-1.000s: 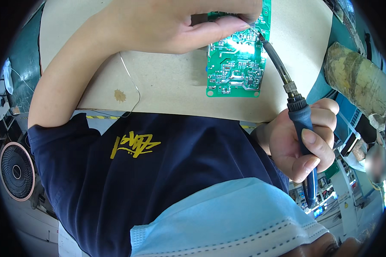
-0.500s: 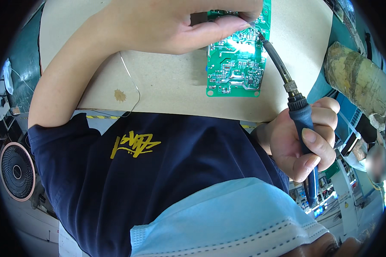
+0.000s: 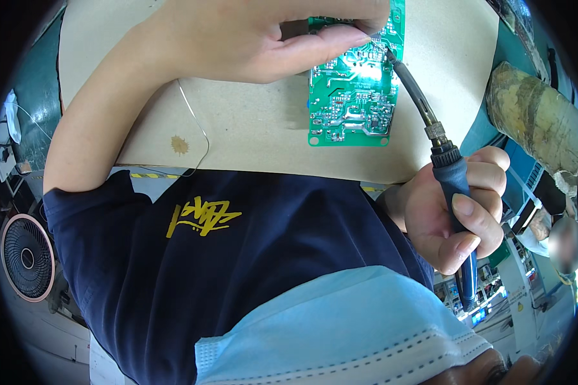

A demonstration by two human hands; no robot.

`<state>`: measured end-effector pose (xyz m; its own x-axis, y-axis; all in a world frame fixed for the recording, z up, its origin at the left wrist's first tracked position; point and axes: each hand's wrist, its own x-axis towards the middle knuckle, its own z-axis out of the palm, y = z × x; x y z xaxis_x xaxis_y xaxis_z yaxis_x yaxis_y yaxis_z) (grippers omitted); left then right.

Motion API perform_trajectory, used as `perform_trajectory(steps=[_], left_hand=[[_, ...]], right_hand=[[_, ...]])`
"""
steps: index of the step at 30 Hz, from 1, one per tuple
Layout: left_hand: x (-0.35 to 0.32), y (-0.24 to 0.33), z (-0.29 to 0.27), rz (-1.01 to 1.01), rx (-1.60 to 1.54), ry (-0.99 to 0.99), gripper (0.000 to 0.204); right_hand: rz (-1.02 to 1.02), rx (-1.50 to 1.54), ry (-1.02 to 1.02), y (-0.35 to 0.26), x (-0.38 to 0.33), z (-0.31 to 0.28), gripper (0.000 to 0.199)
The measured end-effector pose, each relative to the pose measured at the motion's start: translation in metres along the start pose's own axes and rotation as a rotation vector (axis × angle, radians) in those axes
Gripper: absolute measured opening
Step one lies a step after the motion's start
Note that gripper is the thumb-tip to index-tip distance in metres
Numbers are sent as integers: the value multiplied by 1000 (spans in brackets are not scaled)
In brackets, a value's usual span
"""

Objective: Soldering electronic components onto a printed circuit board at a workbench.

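Observation:
A green circuit board (image 3: 350,128) lies on the tan work surface, its soldered side up and a bright glare across its middle. My left hand (image 3: 257,45) reaches over its upper left part, thumb and finger pinched on a thin solder wire. A short end of this wire shows past the thumb tip, and a loose length of solder wire (image 3: 202,130) trails below the forearm. My right hand (image 3: 459,215) is closed around the blue handle of a soldering iron (image 3: 420,106). The iron's tip meets the board near its right edge, close to the left fingertips.
The tan sheet (image 3: 250,128) covers the bench and carries a brown stain (image 3: 180,145). A wrapped, dirty bundle (image 3: 533,125) sits at the right. A round fan (image 3: 27,258) stands at the far left. Another person (image 3: 564,247) is at the far right.
The board and my left fingertips have shifted very slightly to the left. The soldering iron stays almost where it was, still in my right hand.

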<state>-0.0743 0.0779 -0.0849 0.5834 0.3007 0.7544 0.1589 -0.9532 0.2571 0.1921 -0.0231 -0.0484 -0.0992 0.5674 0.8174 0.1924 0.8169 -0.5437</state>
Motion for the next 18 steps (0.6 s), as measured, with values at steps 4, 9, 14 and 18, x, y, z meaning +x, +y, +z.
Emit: perform_trajectory(steps=[4,9,14,18], left_hand=[[-1,0,0,-3,-4,-8,16],[-4,0,2,1,-6,17,16],[-6,-2,0,-6,-1,-25,16],[-9,-1,-1,-25,-9,-46,16]], right_hand=[[5,-6,9,0,-2,1,32],[-6,-13,21,1,-2,1,33],[-4,-13,18,1,-2,2,33],[-1,-4,15,1,-3,3,33]])
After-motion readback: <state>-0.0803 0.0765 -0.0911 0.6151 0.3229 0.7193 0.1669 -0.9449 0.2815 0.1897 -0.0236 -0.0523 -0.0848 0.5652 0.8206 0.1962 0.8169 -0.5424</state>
